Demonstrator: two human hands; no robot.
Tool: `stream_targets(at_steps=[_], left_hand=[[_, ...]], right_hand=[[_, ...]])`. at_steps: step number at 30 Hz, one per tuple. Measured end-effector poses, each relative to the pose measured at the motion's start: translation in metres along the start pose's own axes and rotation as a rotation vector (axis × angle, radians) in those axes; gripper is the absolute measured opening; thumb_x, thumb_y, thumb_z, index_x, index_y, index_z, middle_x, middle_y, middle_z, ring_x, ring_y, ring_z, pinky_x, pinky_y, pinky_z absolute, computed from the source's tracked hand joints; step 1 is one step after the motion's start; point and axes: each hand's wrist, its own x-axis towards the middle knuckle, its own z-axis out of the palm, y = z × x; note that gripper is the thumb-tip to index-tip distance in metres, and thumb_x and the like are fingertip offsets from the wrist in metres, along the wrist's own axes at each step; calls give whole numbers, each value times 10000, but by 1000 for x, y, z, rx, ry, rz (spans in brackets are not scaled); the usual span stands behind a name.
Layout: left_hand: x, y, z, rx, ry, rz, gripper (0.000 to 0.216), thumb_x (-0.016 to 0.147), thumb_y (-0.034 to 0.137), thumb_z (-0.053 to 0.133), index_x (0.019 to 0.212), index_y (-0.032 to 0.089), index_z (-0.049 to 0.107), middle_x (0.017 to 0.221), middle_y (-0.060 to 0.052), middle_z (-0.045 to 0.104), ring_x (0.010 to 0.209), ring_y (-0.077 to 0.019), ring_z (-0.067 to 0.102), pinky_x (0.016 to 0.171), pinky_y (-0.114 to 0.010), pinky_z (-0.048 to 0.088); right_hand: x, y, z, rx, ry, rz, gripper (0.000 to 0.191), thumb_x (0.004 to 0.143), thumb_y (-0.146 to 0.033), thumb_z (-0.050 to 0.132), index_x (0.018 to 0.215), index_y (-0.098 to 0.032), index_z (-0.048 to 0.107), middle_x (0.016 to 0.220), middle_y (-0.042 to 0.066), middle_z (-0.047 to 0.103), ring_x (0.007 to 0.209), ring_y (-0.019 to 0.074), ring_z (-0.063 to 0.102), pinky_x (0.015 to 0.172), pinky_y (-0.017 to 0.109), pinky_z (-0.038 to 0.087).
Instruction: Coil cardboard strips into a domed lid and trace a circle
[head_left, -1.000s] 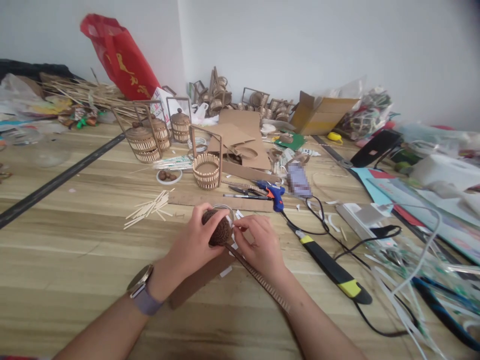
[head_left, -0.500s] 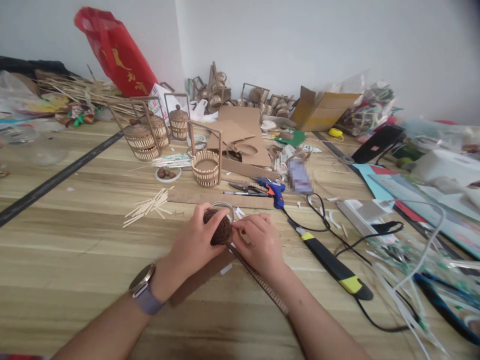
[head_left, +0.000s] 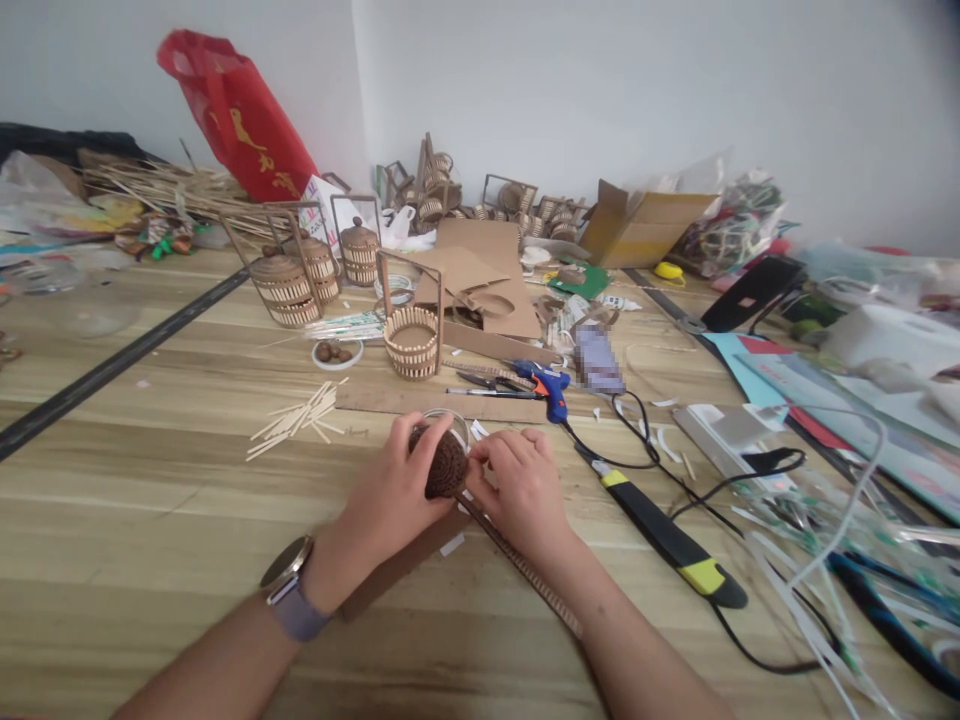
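My left hand (head_left: 401, 480) is closed around a dark brown round coil of cardboard (head_left: 448, 466), thumb and fingers gripping its rim. A long corrugated cardboard strip (head_left: 544, 585) runs from the coil down to the right, partly under my right forearm. At the coil's right edge, my right hand (head_left: 519, 490) pinches the strip between thumb and fingers; the fingertips hide the exact contact. Just behind the coil shows a pale ring (head_left: 459, 425), partly covered. A flat piece of brown cardboard (head_left: 397, 572) lies beneath my left wrist.
A small basket with a handle (head_left: 412, 345) stands ahead, near a blue glue gun (head_left: 551, 388). Wooden sticks (head_left: 300, 420) lie left, a utility knife (head_left: 667, 530) right. Lidded baskets (head_left: 283, 290), cardboard sheets (head_left: 480, 260) and a power strip (head_left: 720, 440) are farther out.
The coil has shifted slightly to the right in my left hand, its spiral face turned a little. My right hand stays at its edge. The whole view has moved down slightly.
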Motion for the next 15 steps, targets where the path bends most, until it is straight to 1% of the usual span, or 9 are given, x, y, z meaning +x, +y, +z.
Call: stream_targets(at_steps=[3,5,7,12,15], left_hand=[[0,1,1,-33,20,-7,761,700,171,741,1374,243,397,1295,-130,451,1160,-336,595,925,-505,575],[1,2,1,-44,2,-12,704,697,166,734,1326,235,425,1298,-133,462,1162,-334,591,946,-516,564],[1,3,0,-49,-21,-14,697,687,148,729,1311,242,434,1302,-130,467,1170,-331,586,960,-521,556],[0,6,-1,-84,-68,34,739,669,123,738,1319,260,415,1312,-124,466,1201,-331,569,1003,-539,529],[0,6,-2,-106,-58,37,749,669,130,741,1325,263,405,1312,-123,457,1201,-330,573,994,-527,539]], right_hand=[[0,1,-1,-12,-2,-12,144,863,-83,527,806,-205,579,731,2,667,701,176,606,825,348,352],[1,2,-3,-45,-4,-20,153,874,-81,516,814,-210,574,736,4,669,707,180,608,856,357,351],[2,5,-5,-86,1,-14,161,886,-81,516,816,-217,565,747,7,677,716,184,610,883,364,351],[3,18,-7,-146,46,73,177,901,-92,526,789,-228,548,732,-3,677,703,185,602,932,384,350],[2,28,-5,-198,70,130,180,899,-102,525,779,-235,543,727,1,684,729,201,614,936,395,345]])
